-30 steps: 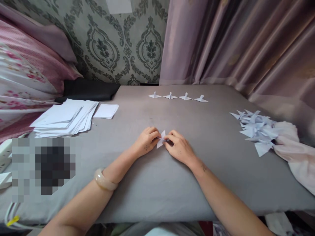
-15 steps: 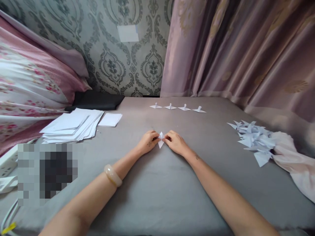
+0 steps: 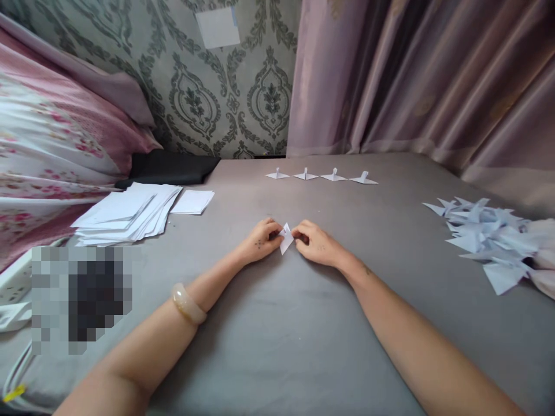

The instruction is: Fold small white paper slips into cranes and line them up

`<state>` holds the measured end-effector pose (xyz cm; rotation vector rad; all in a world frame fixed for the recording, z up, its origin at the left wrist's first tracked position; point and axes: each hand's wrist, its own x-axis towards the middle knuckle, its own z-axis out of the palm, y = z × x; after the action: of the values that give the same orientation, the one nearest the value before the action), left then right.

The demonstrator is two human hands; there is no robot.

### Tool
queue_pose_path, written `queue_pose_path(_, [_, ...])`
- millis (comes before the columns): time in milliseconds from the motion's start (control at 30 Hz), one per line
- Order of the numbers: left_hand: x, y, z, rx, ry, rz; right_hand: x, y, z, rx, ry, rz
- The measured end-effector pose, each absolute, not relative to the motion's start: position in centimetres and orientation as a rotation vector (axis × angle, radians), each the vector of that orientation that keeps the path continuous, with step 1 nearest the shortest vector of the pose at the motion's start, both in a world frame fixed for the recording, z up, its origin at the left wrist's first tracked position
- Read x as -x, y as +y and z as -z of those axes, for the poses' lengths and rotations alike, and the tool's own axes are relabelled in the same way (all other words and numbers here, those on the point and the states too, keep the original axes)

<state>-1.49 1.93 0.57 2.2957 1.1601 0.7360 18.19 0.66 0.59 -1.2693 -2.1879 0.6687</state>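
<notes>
A small white folded paper [image 3: 286, 239], diamond-shaped from here, is between my two hands above the grey cloth surface [image 3: 260, 323]. My left hand [image 3: 263, 240] pinches its left side between thumb and fingers. At the paper's right corner, the curled fingertips of my right hand [image 3: 316, 241] are pressed together, seeming to grip the very edge. The finer folds are too small to make out. Beyond my hands stands a row of several folded paper figures [image 3: 335, 175] with flat points and a raised middle.
Many similar folded papers [image 3: 494, 231] are heaped at the right. On the left lie a stack of white sheets [image 3: 125, 214], a smaller paper pile [image 3: 193, 202] and a black folded item [image 3: 169, 166]. A power strip [image 3: 15, 277] sits at the left edge. Curtains [image 3: 368, 75] hang behind.
The folded paper has turned and tilted between my hands, and my right fingers have shifted slightly rightward to its corner. The camera view has also moved a little.
</notes>
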Motion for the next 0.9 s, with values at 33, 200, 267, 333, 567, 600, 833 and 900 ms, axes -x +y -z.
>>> queue_pose_path(33, [1.5,1.8,-0.7,-2.285,1.157,-0.730,-18.4,0.8,-0.5,1.255,-2.150,-0.724])
queue_pose_path(200, [2.0,1.3,-1.3,-2.260,1.140,-0.711,-18.7,1.4,-0.6,1.282,-1.793,-0.950])
queue_pose_path(267, [2.1,1.1,-1.5,-2.188,1.155,-0.734,-18.7,1.5,-0.9,1.325,-1.618,-1.047])
queue_pose_path(333, [2.2,0.9,-1.8,-2.088,1.196,-0.756,-18.7,1.5,-1.2,1.367,-1.470,-1.117])
queue_pose_path(567, [2.6,0.7,-2.9,-1.822,1.328,-0.878,-18.6,1.4,-1.6,1.377,-1.390,-1.168])
queue_pose_path(600, [2.7,0.8,-2.9,-1.813,1.329,-0.891,-18.6,1.4,-1.5,1.382,-1.402,-1.166])
queue_pose_path(833, [2.3,1.1,-2.0,-1.861,1.282,-0.837,-18.5,1.5,-1.1,1.320,-1.454,-1.140])
queue_pose_path(900, [1.9,1.2,-1.7,-1.919,1.253,-0.814,-18.5,1.6,-1.1,1.307,-1.460,-1.141])
